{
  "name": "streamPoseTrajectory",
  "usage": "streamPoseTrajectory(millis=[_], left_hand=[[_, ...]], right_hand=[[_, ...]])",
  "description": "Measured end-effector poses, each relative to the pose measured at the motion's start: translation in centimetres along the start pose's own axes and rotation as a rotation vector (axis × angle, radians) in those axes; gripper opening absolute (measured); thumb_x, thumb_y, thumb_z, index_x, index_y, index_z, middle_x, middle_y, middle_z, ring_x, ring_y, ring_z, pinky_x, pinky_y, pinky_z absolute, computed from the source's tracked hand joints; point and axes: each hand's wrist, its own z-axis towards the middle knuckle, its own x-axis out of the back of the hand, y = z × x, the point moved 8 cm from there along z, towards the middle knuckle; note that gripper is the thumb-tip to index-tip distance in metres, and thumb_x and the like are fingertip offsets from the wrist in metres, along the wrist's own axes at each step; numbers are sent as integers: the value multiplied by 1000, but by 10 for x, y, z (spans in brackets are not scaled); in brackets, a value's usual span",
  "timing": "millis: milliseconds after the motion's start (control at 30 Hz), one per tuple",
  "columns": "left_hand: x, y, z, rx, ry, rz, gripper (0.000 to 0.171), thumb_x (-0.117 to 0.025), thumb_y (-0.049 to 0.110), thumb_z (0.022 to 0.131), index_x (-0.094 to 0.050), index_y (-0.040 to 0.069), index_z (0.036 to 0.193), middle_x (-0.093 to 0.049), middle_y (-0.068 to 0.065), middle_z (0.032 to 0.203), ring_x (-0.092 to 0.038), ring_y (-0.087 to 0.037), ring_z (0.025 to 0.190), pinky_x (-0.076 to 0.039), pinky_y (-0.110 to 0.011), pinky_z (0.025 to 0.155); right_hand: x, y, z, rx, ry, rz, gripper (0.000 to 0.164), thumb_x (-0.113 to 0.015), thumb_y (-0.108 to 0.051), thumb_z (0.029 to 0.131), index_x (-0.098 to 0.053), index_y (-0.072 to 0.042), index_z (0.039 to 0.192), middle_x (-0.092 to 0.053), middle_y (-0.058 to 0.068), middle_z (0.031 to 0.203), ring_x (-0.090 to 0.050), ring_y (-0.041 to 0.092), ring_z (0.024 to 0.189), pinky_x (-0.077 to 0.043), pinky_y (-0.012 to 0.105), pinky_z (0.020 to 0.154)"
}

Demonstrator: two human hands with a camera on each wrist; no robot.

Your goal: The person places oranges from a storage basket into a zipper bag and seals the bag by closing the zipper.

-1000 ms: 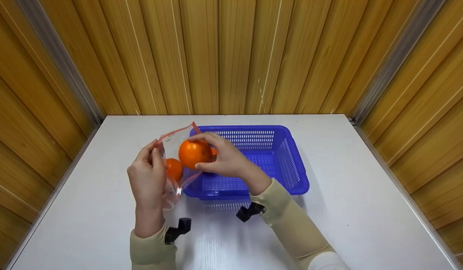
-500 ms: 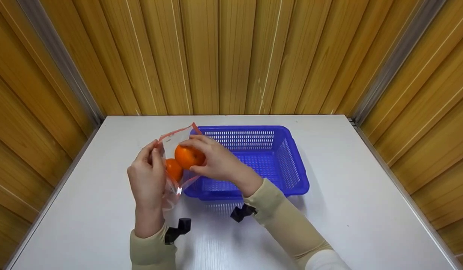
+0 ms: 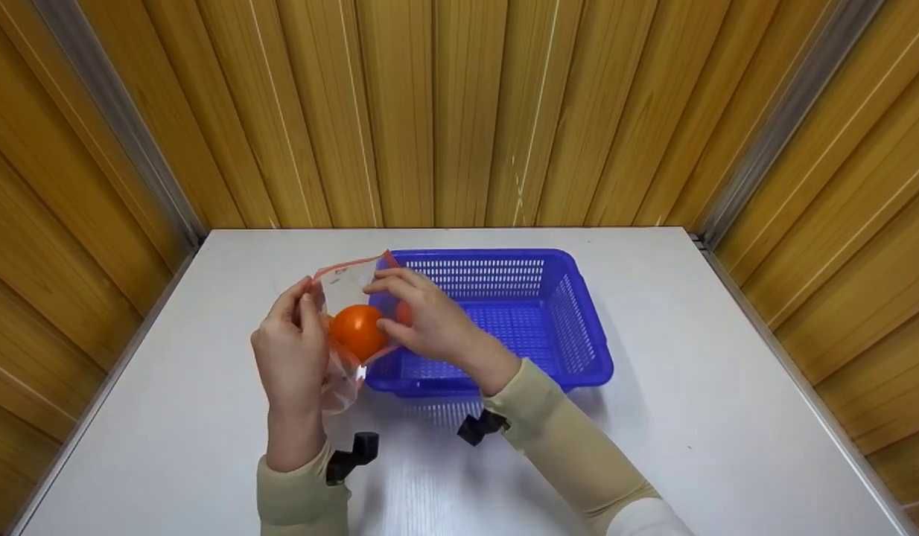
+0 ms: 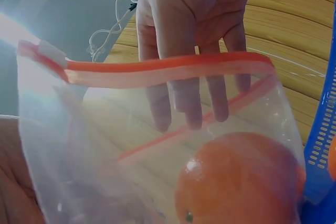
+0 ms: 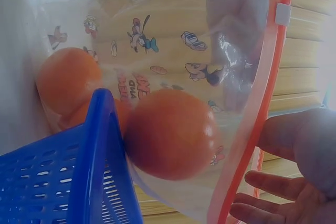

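Observation:
My left hand (image 3: 292, 357) pinches the red-edged rim of a clear zip bag (image 5: 173, 51) printed with cartoon figures. The bag's mouth gapes toward my right hand (image 3: 437, 320), whose loosely spread fingers reach in past the red zip strip (image 4: 168, 69). An orange (image 3: 359, 331) lies inside the bag, just off the right thumb. Lower in the bag, the right wrist view shows another orange (image 5: 68, 77) and part of a third. A white slider (image 5: 282, 14) sits at one end of the zip.
A blue perforated basket (image 3: 605, 350) stands right behind the bag on the white table (image 3: 690, 447). Part of an orange (image 4: 332, 161) shows in the basket at the edge of the left wrist view. Wood-patterned panels (image 3: 467, 112) enclose the table's back and sides.
My right hand has moved the orange left into the bag's mouth and let it go; the orange has dropped lower inside. The left hand has stayed in place.

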Motion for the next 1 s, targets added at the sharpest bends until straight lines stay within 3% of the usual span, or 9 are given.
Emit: streamPoseTrajectory(millis=[400,633,800,1000], left_hand=[[2,-3,1,7,3,8,32,-55,11,106,-66,-2,134,-71,-20,131,-69,-36,121,-59,-43,94],[1,0,1,-45,29,13,30,-57,7,104,-67,-7,130,-71,-23,127,-70,-38,118,-59,-45,93],[0,0,1,-19,16,21,31,-57,8,105,-67,-5,131,-71,-22,129,-69,-37,120,-59,-43,94],[0,1,1,-5,7,12,32,-56,9,105,-66,-4,132,-71,-21,129,-69,-35,120,-59,-41,93]], right_hand=[[7,4,-3,-2,22,69,37,-72,-9,96,-65,-7,132,-60,16,144,-55,31,138,-51,40,113],[17,6,-2,25,68,88,35,-71,-8,95,-65,-4,130,-61,17,141,-59,32,131,-52,42,113],[21,10,-3,4,69,106,35,-70,-8,96,-64,-5,130,-60,17,142,-61,32,124,-54,44,109],[27,15,-3,-10,75,87,34,-69,-8,97,-64,-6,130,-62,14,141,-59,30,132,-51,44,114]])
